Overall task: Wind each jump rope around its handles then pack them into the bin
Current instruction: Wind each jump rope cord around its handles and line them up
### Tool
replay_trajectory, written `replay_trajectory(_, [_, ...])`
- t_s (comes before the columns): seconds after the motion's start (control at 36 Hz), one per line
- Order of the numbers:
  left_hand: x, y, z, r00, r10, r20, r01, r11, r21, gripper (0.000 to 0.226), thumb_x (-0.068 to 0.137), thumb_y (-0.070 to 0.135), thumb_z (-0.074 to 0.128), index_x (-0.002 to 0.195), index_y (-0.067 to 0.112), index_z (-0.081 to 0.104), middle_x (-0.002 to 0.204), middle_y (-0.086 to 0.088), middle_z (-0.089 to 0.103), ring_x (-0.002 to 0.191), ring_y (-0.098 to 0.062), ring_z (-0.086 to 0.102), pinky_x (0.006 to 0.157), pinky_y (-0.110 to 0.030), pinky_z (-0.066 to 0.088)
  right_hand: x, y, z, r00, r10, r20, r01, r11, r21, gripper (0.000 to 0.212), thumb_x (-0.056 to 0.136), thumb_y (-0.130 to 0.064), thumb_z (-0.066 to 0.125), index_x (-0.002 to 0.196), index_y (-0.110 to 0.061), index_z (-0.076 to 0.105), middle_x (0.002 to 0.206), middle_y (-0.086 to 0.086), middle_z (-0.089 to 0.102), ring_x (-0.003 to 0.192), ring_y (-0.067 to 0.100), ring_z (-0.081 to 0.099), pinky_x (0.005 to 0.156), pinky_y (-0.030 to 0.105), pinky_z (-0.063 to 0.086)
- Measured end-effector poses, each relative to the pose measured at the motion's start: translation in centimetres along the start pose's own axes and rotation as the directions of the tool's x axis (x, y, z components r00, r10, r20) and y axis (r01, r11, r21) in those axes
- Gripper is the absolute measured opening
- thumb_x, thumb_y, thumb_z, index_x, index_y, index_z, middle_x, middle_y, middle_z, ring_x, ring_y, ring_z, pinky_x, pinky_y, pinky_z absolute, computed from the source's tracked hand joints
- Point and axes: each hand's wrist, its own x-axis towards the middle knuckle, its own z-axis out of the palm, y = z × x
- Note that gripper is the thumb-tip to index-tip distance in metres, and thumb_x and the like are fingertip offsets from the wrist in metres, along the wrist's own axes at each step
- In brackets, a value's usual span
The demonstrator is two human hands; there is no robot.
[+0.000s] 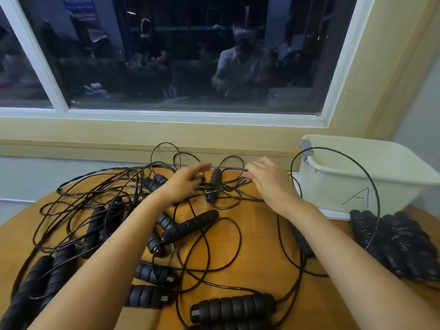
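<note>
Several black jump ropes (190,228) with ribbed foam handles lie tangled across the round wooden table (259,234). At the far edge one handle (215,184) lies with cord loops gathered across it. My left hand (188,184) is just left of this handle, its forefinger straight and its other fingers curled onto the cord bundle there. On the handle's right side my right hand (269,182) pinches the cord strands. The cream bin (357,177), marked "A", stands at the right.
A bundle of wound ropes (392,244) lies in front of the bin, and a loose cord loop (371,182) arcs up over the bin's wall. The window sill and wall run close behind the table. More handles (233,308) lie near the front edge.
</note>
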Motion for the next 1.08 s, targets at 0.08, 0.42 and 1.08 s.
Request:
replay_trajectory(0.08, [1.2, 0.2, 0.9, 0.972, 0.164, 0.171, -0.200, 0.953, 0.226, 0.059, 0.095, -0.003, 0.051, 0.147, 0.023, 0.041, 0.141, -0.003, 0.051, 0.125, -0.017, 0.051, 0.106, -0.031, 0.043, 0.0, 0.0, 0.3, 0.998, -0.063, -0.021, 0.064, 0.998, 0.027, 0.024, 0.097, -0.030, 0.048, 0.085, -0.012, 0.059, 0.091, 0.000, 0.056, 0.086, 0.016, 0.054, 0.060, 0.036, 0.051])
replay_trajectory(0.42, [4.2, -1.2, 1.0, 0.918, -0.147, -0.367, 0.346, 0.749, 0.566, 0.023, 0.099, 0.007, 0.050, 0.120, 0.009, 0.058, 0.104, -0.009, 0.064, 0.090, -0.025, 0.064, 0.077, -0.038, 0.055, -0.8, 1.3, -1.5, 0.939, -0.148, -0.311, 0.108, 0.984, -0.141, 0.030, 0.096, -0.028, 0.043, 0.077, -0.009, 0.058, 0.074, 0.000, 0.058, 0.077, 0.012, 0.042, 0.049, 0.027, 0.034])
replay_trajectory(1.08, [1.3, 6.3, 4.2, 0.990, 0.123, 0.069, -0.140, 0.902, 0.409, 0.024, 0.097, 0.020, 0.058, 0.120, 0.013, 0.063, 0.107, 0.000, 0.067, 0.097, -0.016, 0.063, 0.092, -0.036, 0.052, -1.6, 1.4, -1.8, 0.986, 0.117, -0.119, -0.125, 0.990, -0.068, 0.018, 0.100, -0.020, 0.048, 0.082, -0.018, 0.050, 0.084, -0.009, 0.048, 0.084, 0.012, 0.043, 0.051, 0.025, 0.025])
